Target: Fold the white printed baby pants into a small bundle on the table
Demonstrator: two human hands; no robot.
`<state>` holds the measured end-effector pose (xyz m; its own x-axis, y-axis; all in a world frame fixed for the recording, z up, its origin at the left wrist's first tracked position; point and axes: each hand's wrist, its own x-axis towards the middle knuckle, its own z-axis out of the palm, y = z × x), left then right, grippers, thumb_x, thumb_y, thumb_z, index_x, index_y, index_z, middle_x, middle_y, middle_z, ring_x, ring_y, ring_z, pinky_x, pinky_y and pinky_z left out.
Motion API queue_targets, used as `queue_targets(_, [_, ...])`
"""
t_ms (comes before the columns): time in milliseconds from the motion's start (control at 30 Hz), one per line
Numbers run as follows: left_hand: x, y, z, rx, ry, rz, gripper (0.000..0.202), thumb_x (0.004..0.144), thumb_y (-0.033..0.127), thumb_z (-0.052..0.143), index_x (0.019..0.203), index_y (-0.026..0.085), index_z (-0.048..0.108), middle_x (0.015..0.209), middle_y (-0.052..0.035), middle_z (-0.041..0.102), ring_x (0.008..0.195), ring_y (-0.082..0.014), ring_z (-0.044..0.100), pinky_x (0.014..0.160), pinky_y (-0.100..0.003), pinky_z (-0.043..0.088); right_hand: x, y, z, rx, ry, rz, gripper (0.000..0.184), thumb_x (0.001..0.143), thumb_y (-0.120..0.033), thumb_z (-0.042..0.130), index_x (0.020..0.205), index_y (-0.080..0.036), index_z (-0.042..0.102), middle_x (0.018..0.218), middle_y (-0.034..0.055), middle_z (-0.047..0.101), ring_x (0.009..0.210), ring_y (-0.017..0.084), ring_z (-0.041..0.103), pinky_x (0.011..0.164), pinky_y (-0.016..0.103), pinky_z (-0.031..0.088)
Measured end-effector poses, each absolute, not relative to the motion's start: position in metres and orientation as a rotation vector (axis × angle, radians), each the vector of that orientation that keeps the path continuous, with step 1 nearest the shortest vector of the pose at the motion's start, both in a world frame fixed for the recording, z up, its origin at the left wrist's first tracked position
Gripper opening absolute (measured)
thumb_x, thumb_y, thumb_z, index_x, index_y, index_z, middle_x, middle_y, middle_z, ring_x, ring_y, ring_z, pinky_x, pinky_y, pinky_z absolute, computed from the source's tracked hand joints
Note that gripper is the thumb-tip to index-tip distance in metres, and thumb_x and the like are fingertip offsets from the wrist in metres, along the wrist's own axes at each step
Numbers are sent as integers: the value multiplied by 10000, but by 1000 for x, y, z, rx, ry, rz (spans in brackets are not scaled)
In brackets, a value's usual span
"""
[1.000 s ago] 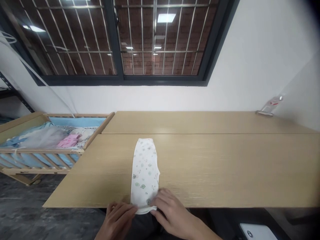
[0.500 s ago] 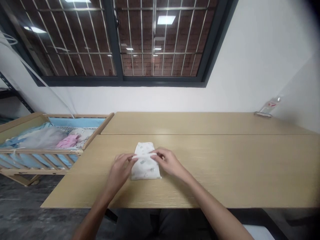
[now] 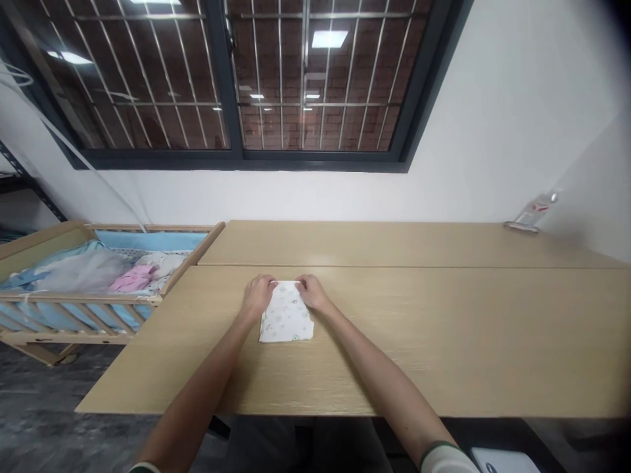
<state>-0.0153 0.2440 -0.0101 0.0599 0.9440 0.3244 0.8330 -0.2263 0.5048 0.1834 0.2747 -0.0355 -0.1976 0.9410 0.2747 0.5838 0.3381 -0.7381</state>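
A small folded white cloth (image 3: 286,314) with a fine scattered print lies flat on the wooden table (image 3: 419,328). It is a little wider along its near edge than at the far one. My left hand (image 3: 259,293) pinches its far left corner. At the far right corner, my right hand (image 3: 312,292) has its fingers closed on the edge in the same way. The cloth's kind beyond this cannot be made out, and its corners are hidden under my fingertips.
To the left stands a wooden crib (image 3: 162,289) with blue lining, holding a pink cloth (image 3: 133,278) and other bedding. A clear plastic bottle-like item (image 3: 535,211) leans at the table's back right. A barred window is ahead; a whitish device (image 3: 505,461) sits below the table's near edge.
Both hands have moved away from me to the far edge of the cloth. The cloth is now folded over, shorter, with its upper layer lying flat.
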Motion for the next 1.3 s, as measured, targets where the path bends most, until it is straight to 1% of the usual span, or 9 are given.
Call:
queue_targets(200, [-1,197,1,2207,1879,944,372,1020,306,419,1320,157,580,1291,-156,629,1229,-274,572,1049,-411,441,189,274,-38,-1385,-1869,585,224,919,-222,530,1035,-117,690,1017,125,676,1011,236,615,938,369,501])
queue_targets(267, [7,160,-3,2272,1848,927,398,1021,376,426,1329,170,572,1290,-141,638,1216,-282,580,1047,-421,451,187,265,-29,-1368,-1875,497,301,957,-247,492,1168,-96,644,1144,162,650,1091,248,601,1001,402,480])
queue_targets(367, [23,102,-22,2424,1948,877,526,1010,460,430,1387,106,527,1371,-198,599,1245,-343,562,1037,-484,455,175,238,-9,-1184,-2078,393,412,1013,-316,452,1355,-107,548,1328,188,593,1246,266,546,1099,439,417])
queue_targets(467, [36,65,-45,2488,2111,786,563,994,431,457,1399,46,522,1428,-252,554,1323,-395,507,1026,-512,455,157,204,10,-851,-2421,441,500,1035,-417,458,1471,-173,476,1505,155,502,1401,266,443,1172,437,347])
queue_targets(567, [40,54,-62,2541,2173,692,512,996,404,464,1336,45,595,1391,-258,587,1322,-398,513,1032,-520,452,144,176,13,-615,-2645,549,531,1052,-457,424,1539,-246,417,1636,84,358,1502,238,328,1226,413,268])
queue_targets(733, [37,55,-67,2575,2172,696,422,988,372,495,1269,110,670,1284,-207,671,1237,-366,580,1065,-537,434,142,167,-8,-625,-2813,712,553,1081,-472,316,1586,-249,349,1671,67,269,1552,198,217,1266,401,148])
queue_targets(900, [37,55,-62,2520,2183,690,467,1004,391,473,1324,86,624,1383,-233,604,1329,-369,519,1087,-528,420,149,187,-18,-810,-2848,688,579,1071,-545,280,1595,-301,312,1685,26,208,1571,198,126,1275,448,60])
queue_targets(1100, [36,58,-65,2473,2150,699,523,1004,405,449,1402,89,572,1494,-252,509,1387,-403,466,1100,-562,405,152,227,-24,-904,-2791,537,608,1056,-563,318,1592,-276,331,1674,49,230,1569,228,143,1276,475,77])
queue_targets(1300, [35,61,-67,2466,2151,765,498,1003,407,444,1399,140,580,1483,-224,533,1383,-391,480,1088,-568,424,155,262,-30,-900,-2739,533,641,1034,-588,370,1597,-287,321,1677,21,228,1563,220,176,1280,415,92])
